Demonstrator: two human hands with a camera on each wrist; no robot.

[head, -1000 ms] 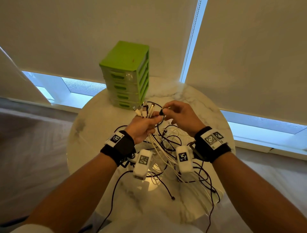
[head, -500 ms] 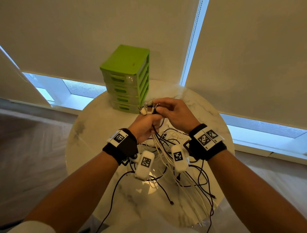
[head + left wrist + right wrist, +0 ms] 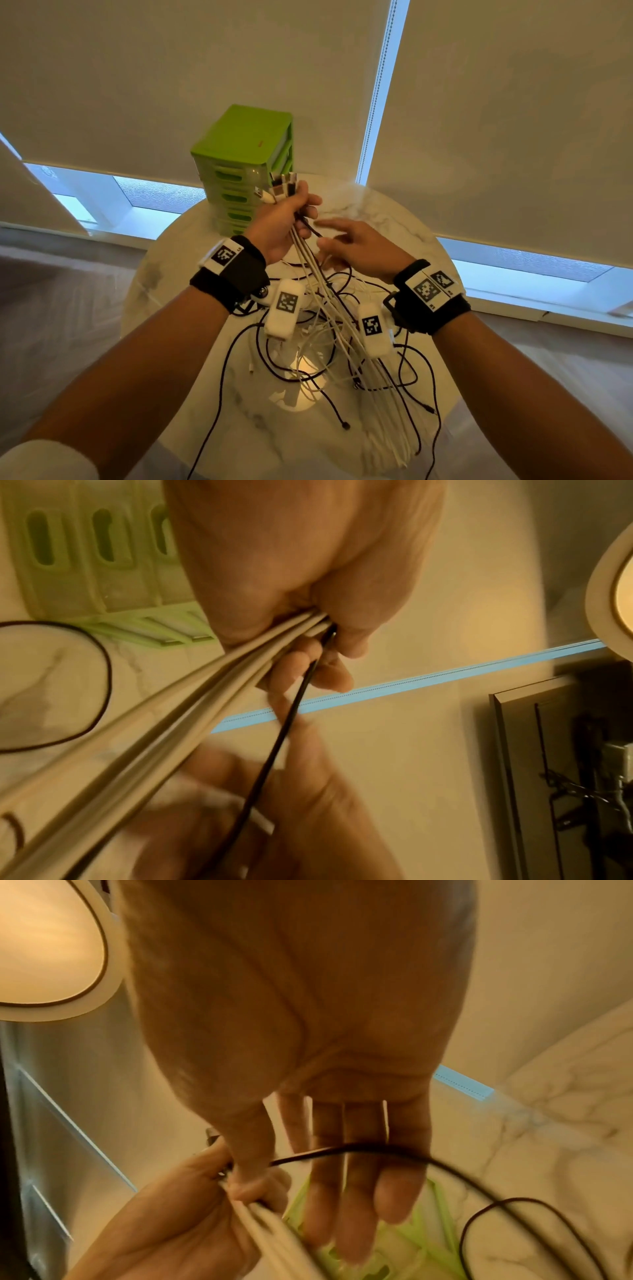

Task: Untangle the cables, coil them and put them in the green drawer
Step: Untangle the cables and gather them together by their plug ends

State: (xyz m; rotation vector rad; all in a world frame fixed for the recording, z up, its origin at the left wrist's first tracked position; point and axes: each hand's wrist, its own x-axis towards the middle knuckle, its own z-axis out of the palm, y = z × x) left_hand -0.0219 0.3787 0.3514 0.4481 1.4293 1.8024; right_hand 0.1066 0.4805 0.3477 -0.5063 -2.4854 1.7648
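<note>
My left hand (image 3: 291, 219) is raised above the table and grips a bundle of white and black cables (image 3: 310, 260) near their plugs (image 3: 279, 190), which stick out above the fist. In the left wrist view the white cables (image 3: 192, 696) and one black cable (image 3: 291, 712) run out of the closed fingers. My right hand (image 3: 346, 240) hovers just right of the bundle with straight fingers; a black cable (image 3: 359, 1149) crosses in front of them. The remaining tangle of cables (image 3: 329, 349) lies on the table below. The green drawer unit (image 3: 245, 161) stands behind, its drawers closed.
The round marble table (image 3: 404, 219) holds everything; cable ends hang over its near edge (image 3: 394, 455). Lowered blinds (image 3: 496, 120) and a window sill stand close behind the drawer unit. Floor lies to the left and right of the table.
My left hand has lifted the bundle higher, up in front of the drawer unit. My right hand has let go of the plug ends, dropped lower and spread its fingers.
</note>
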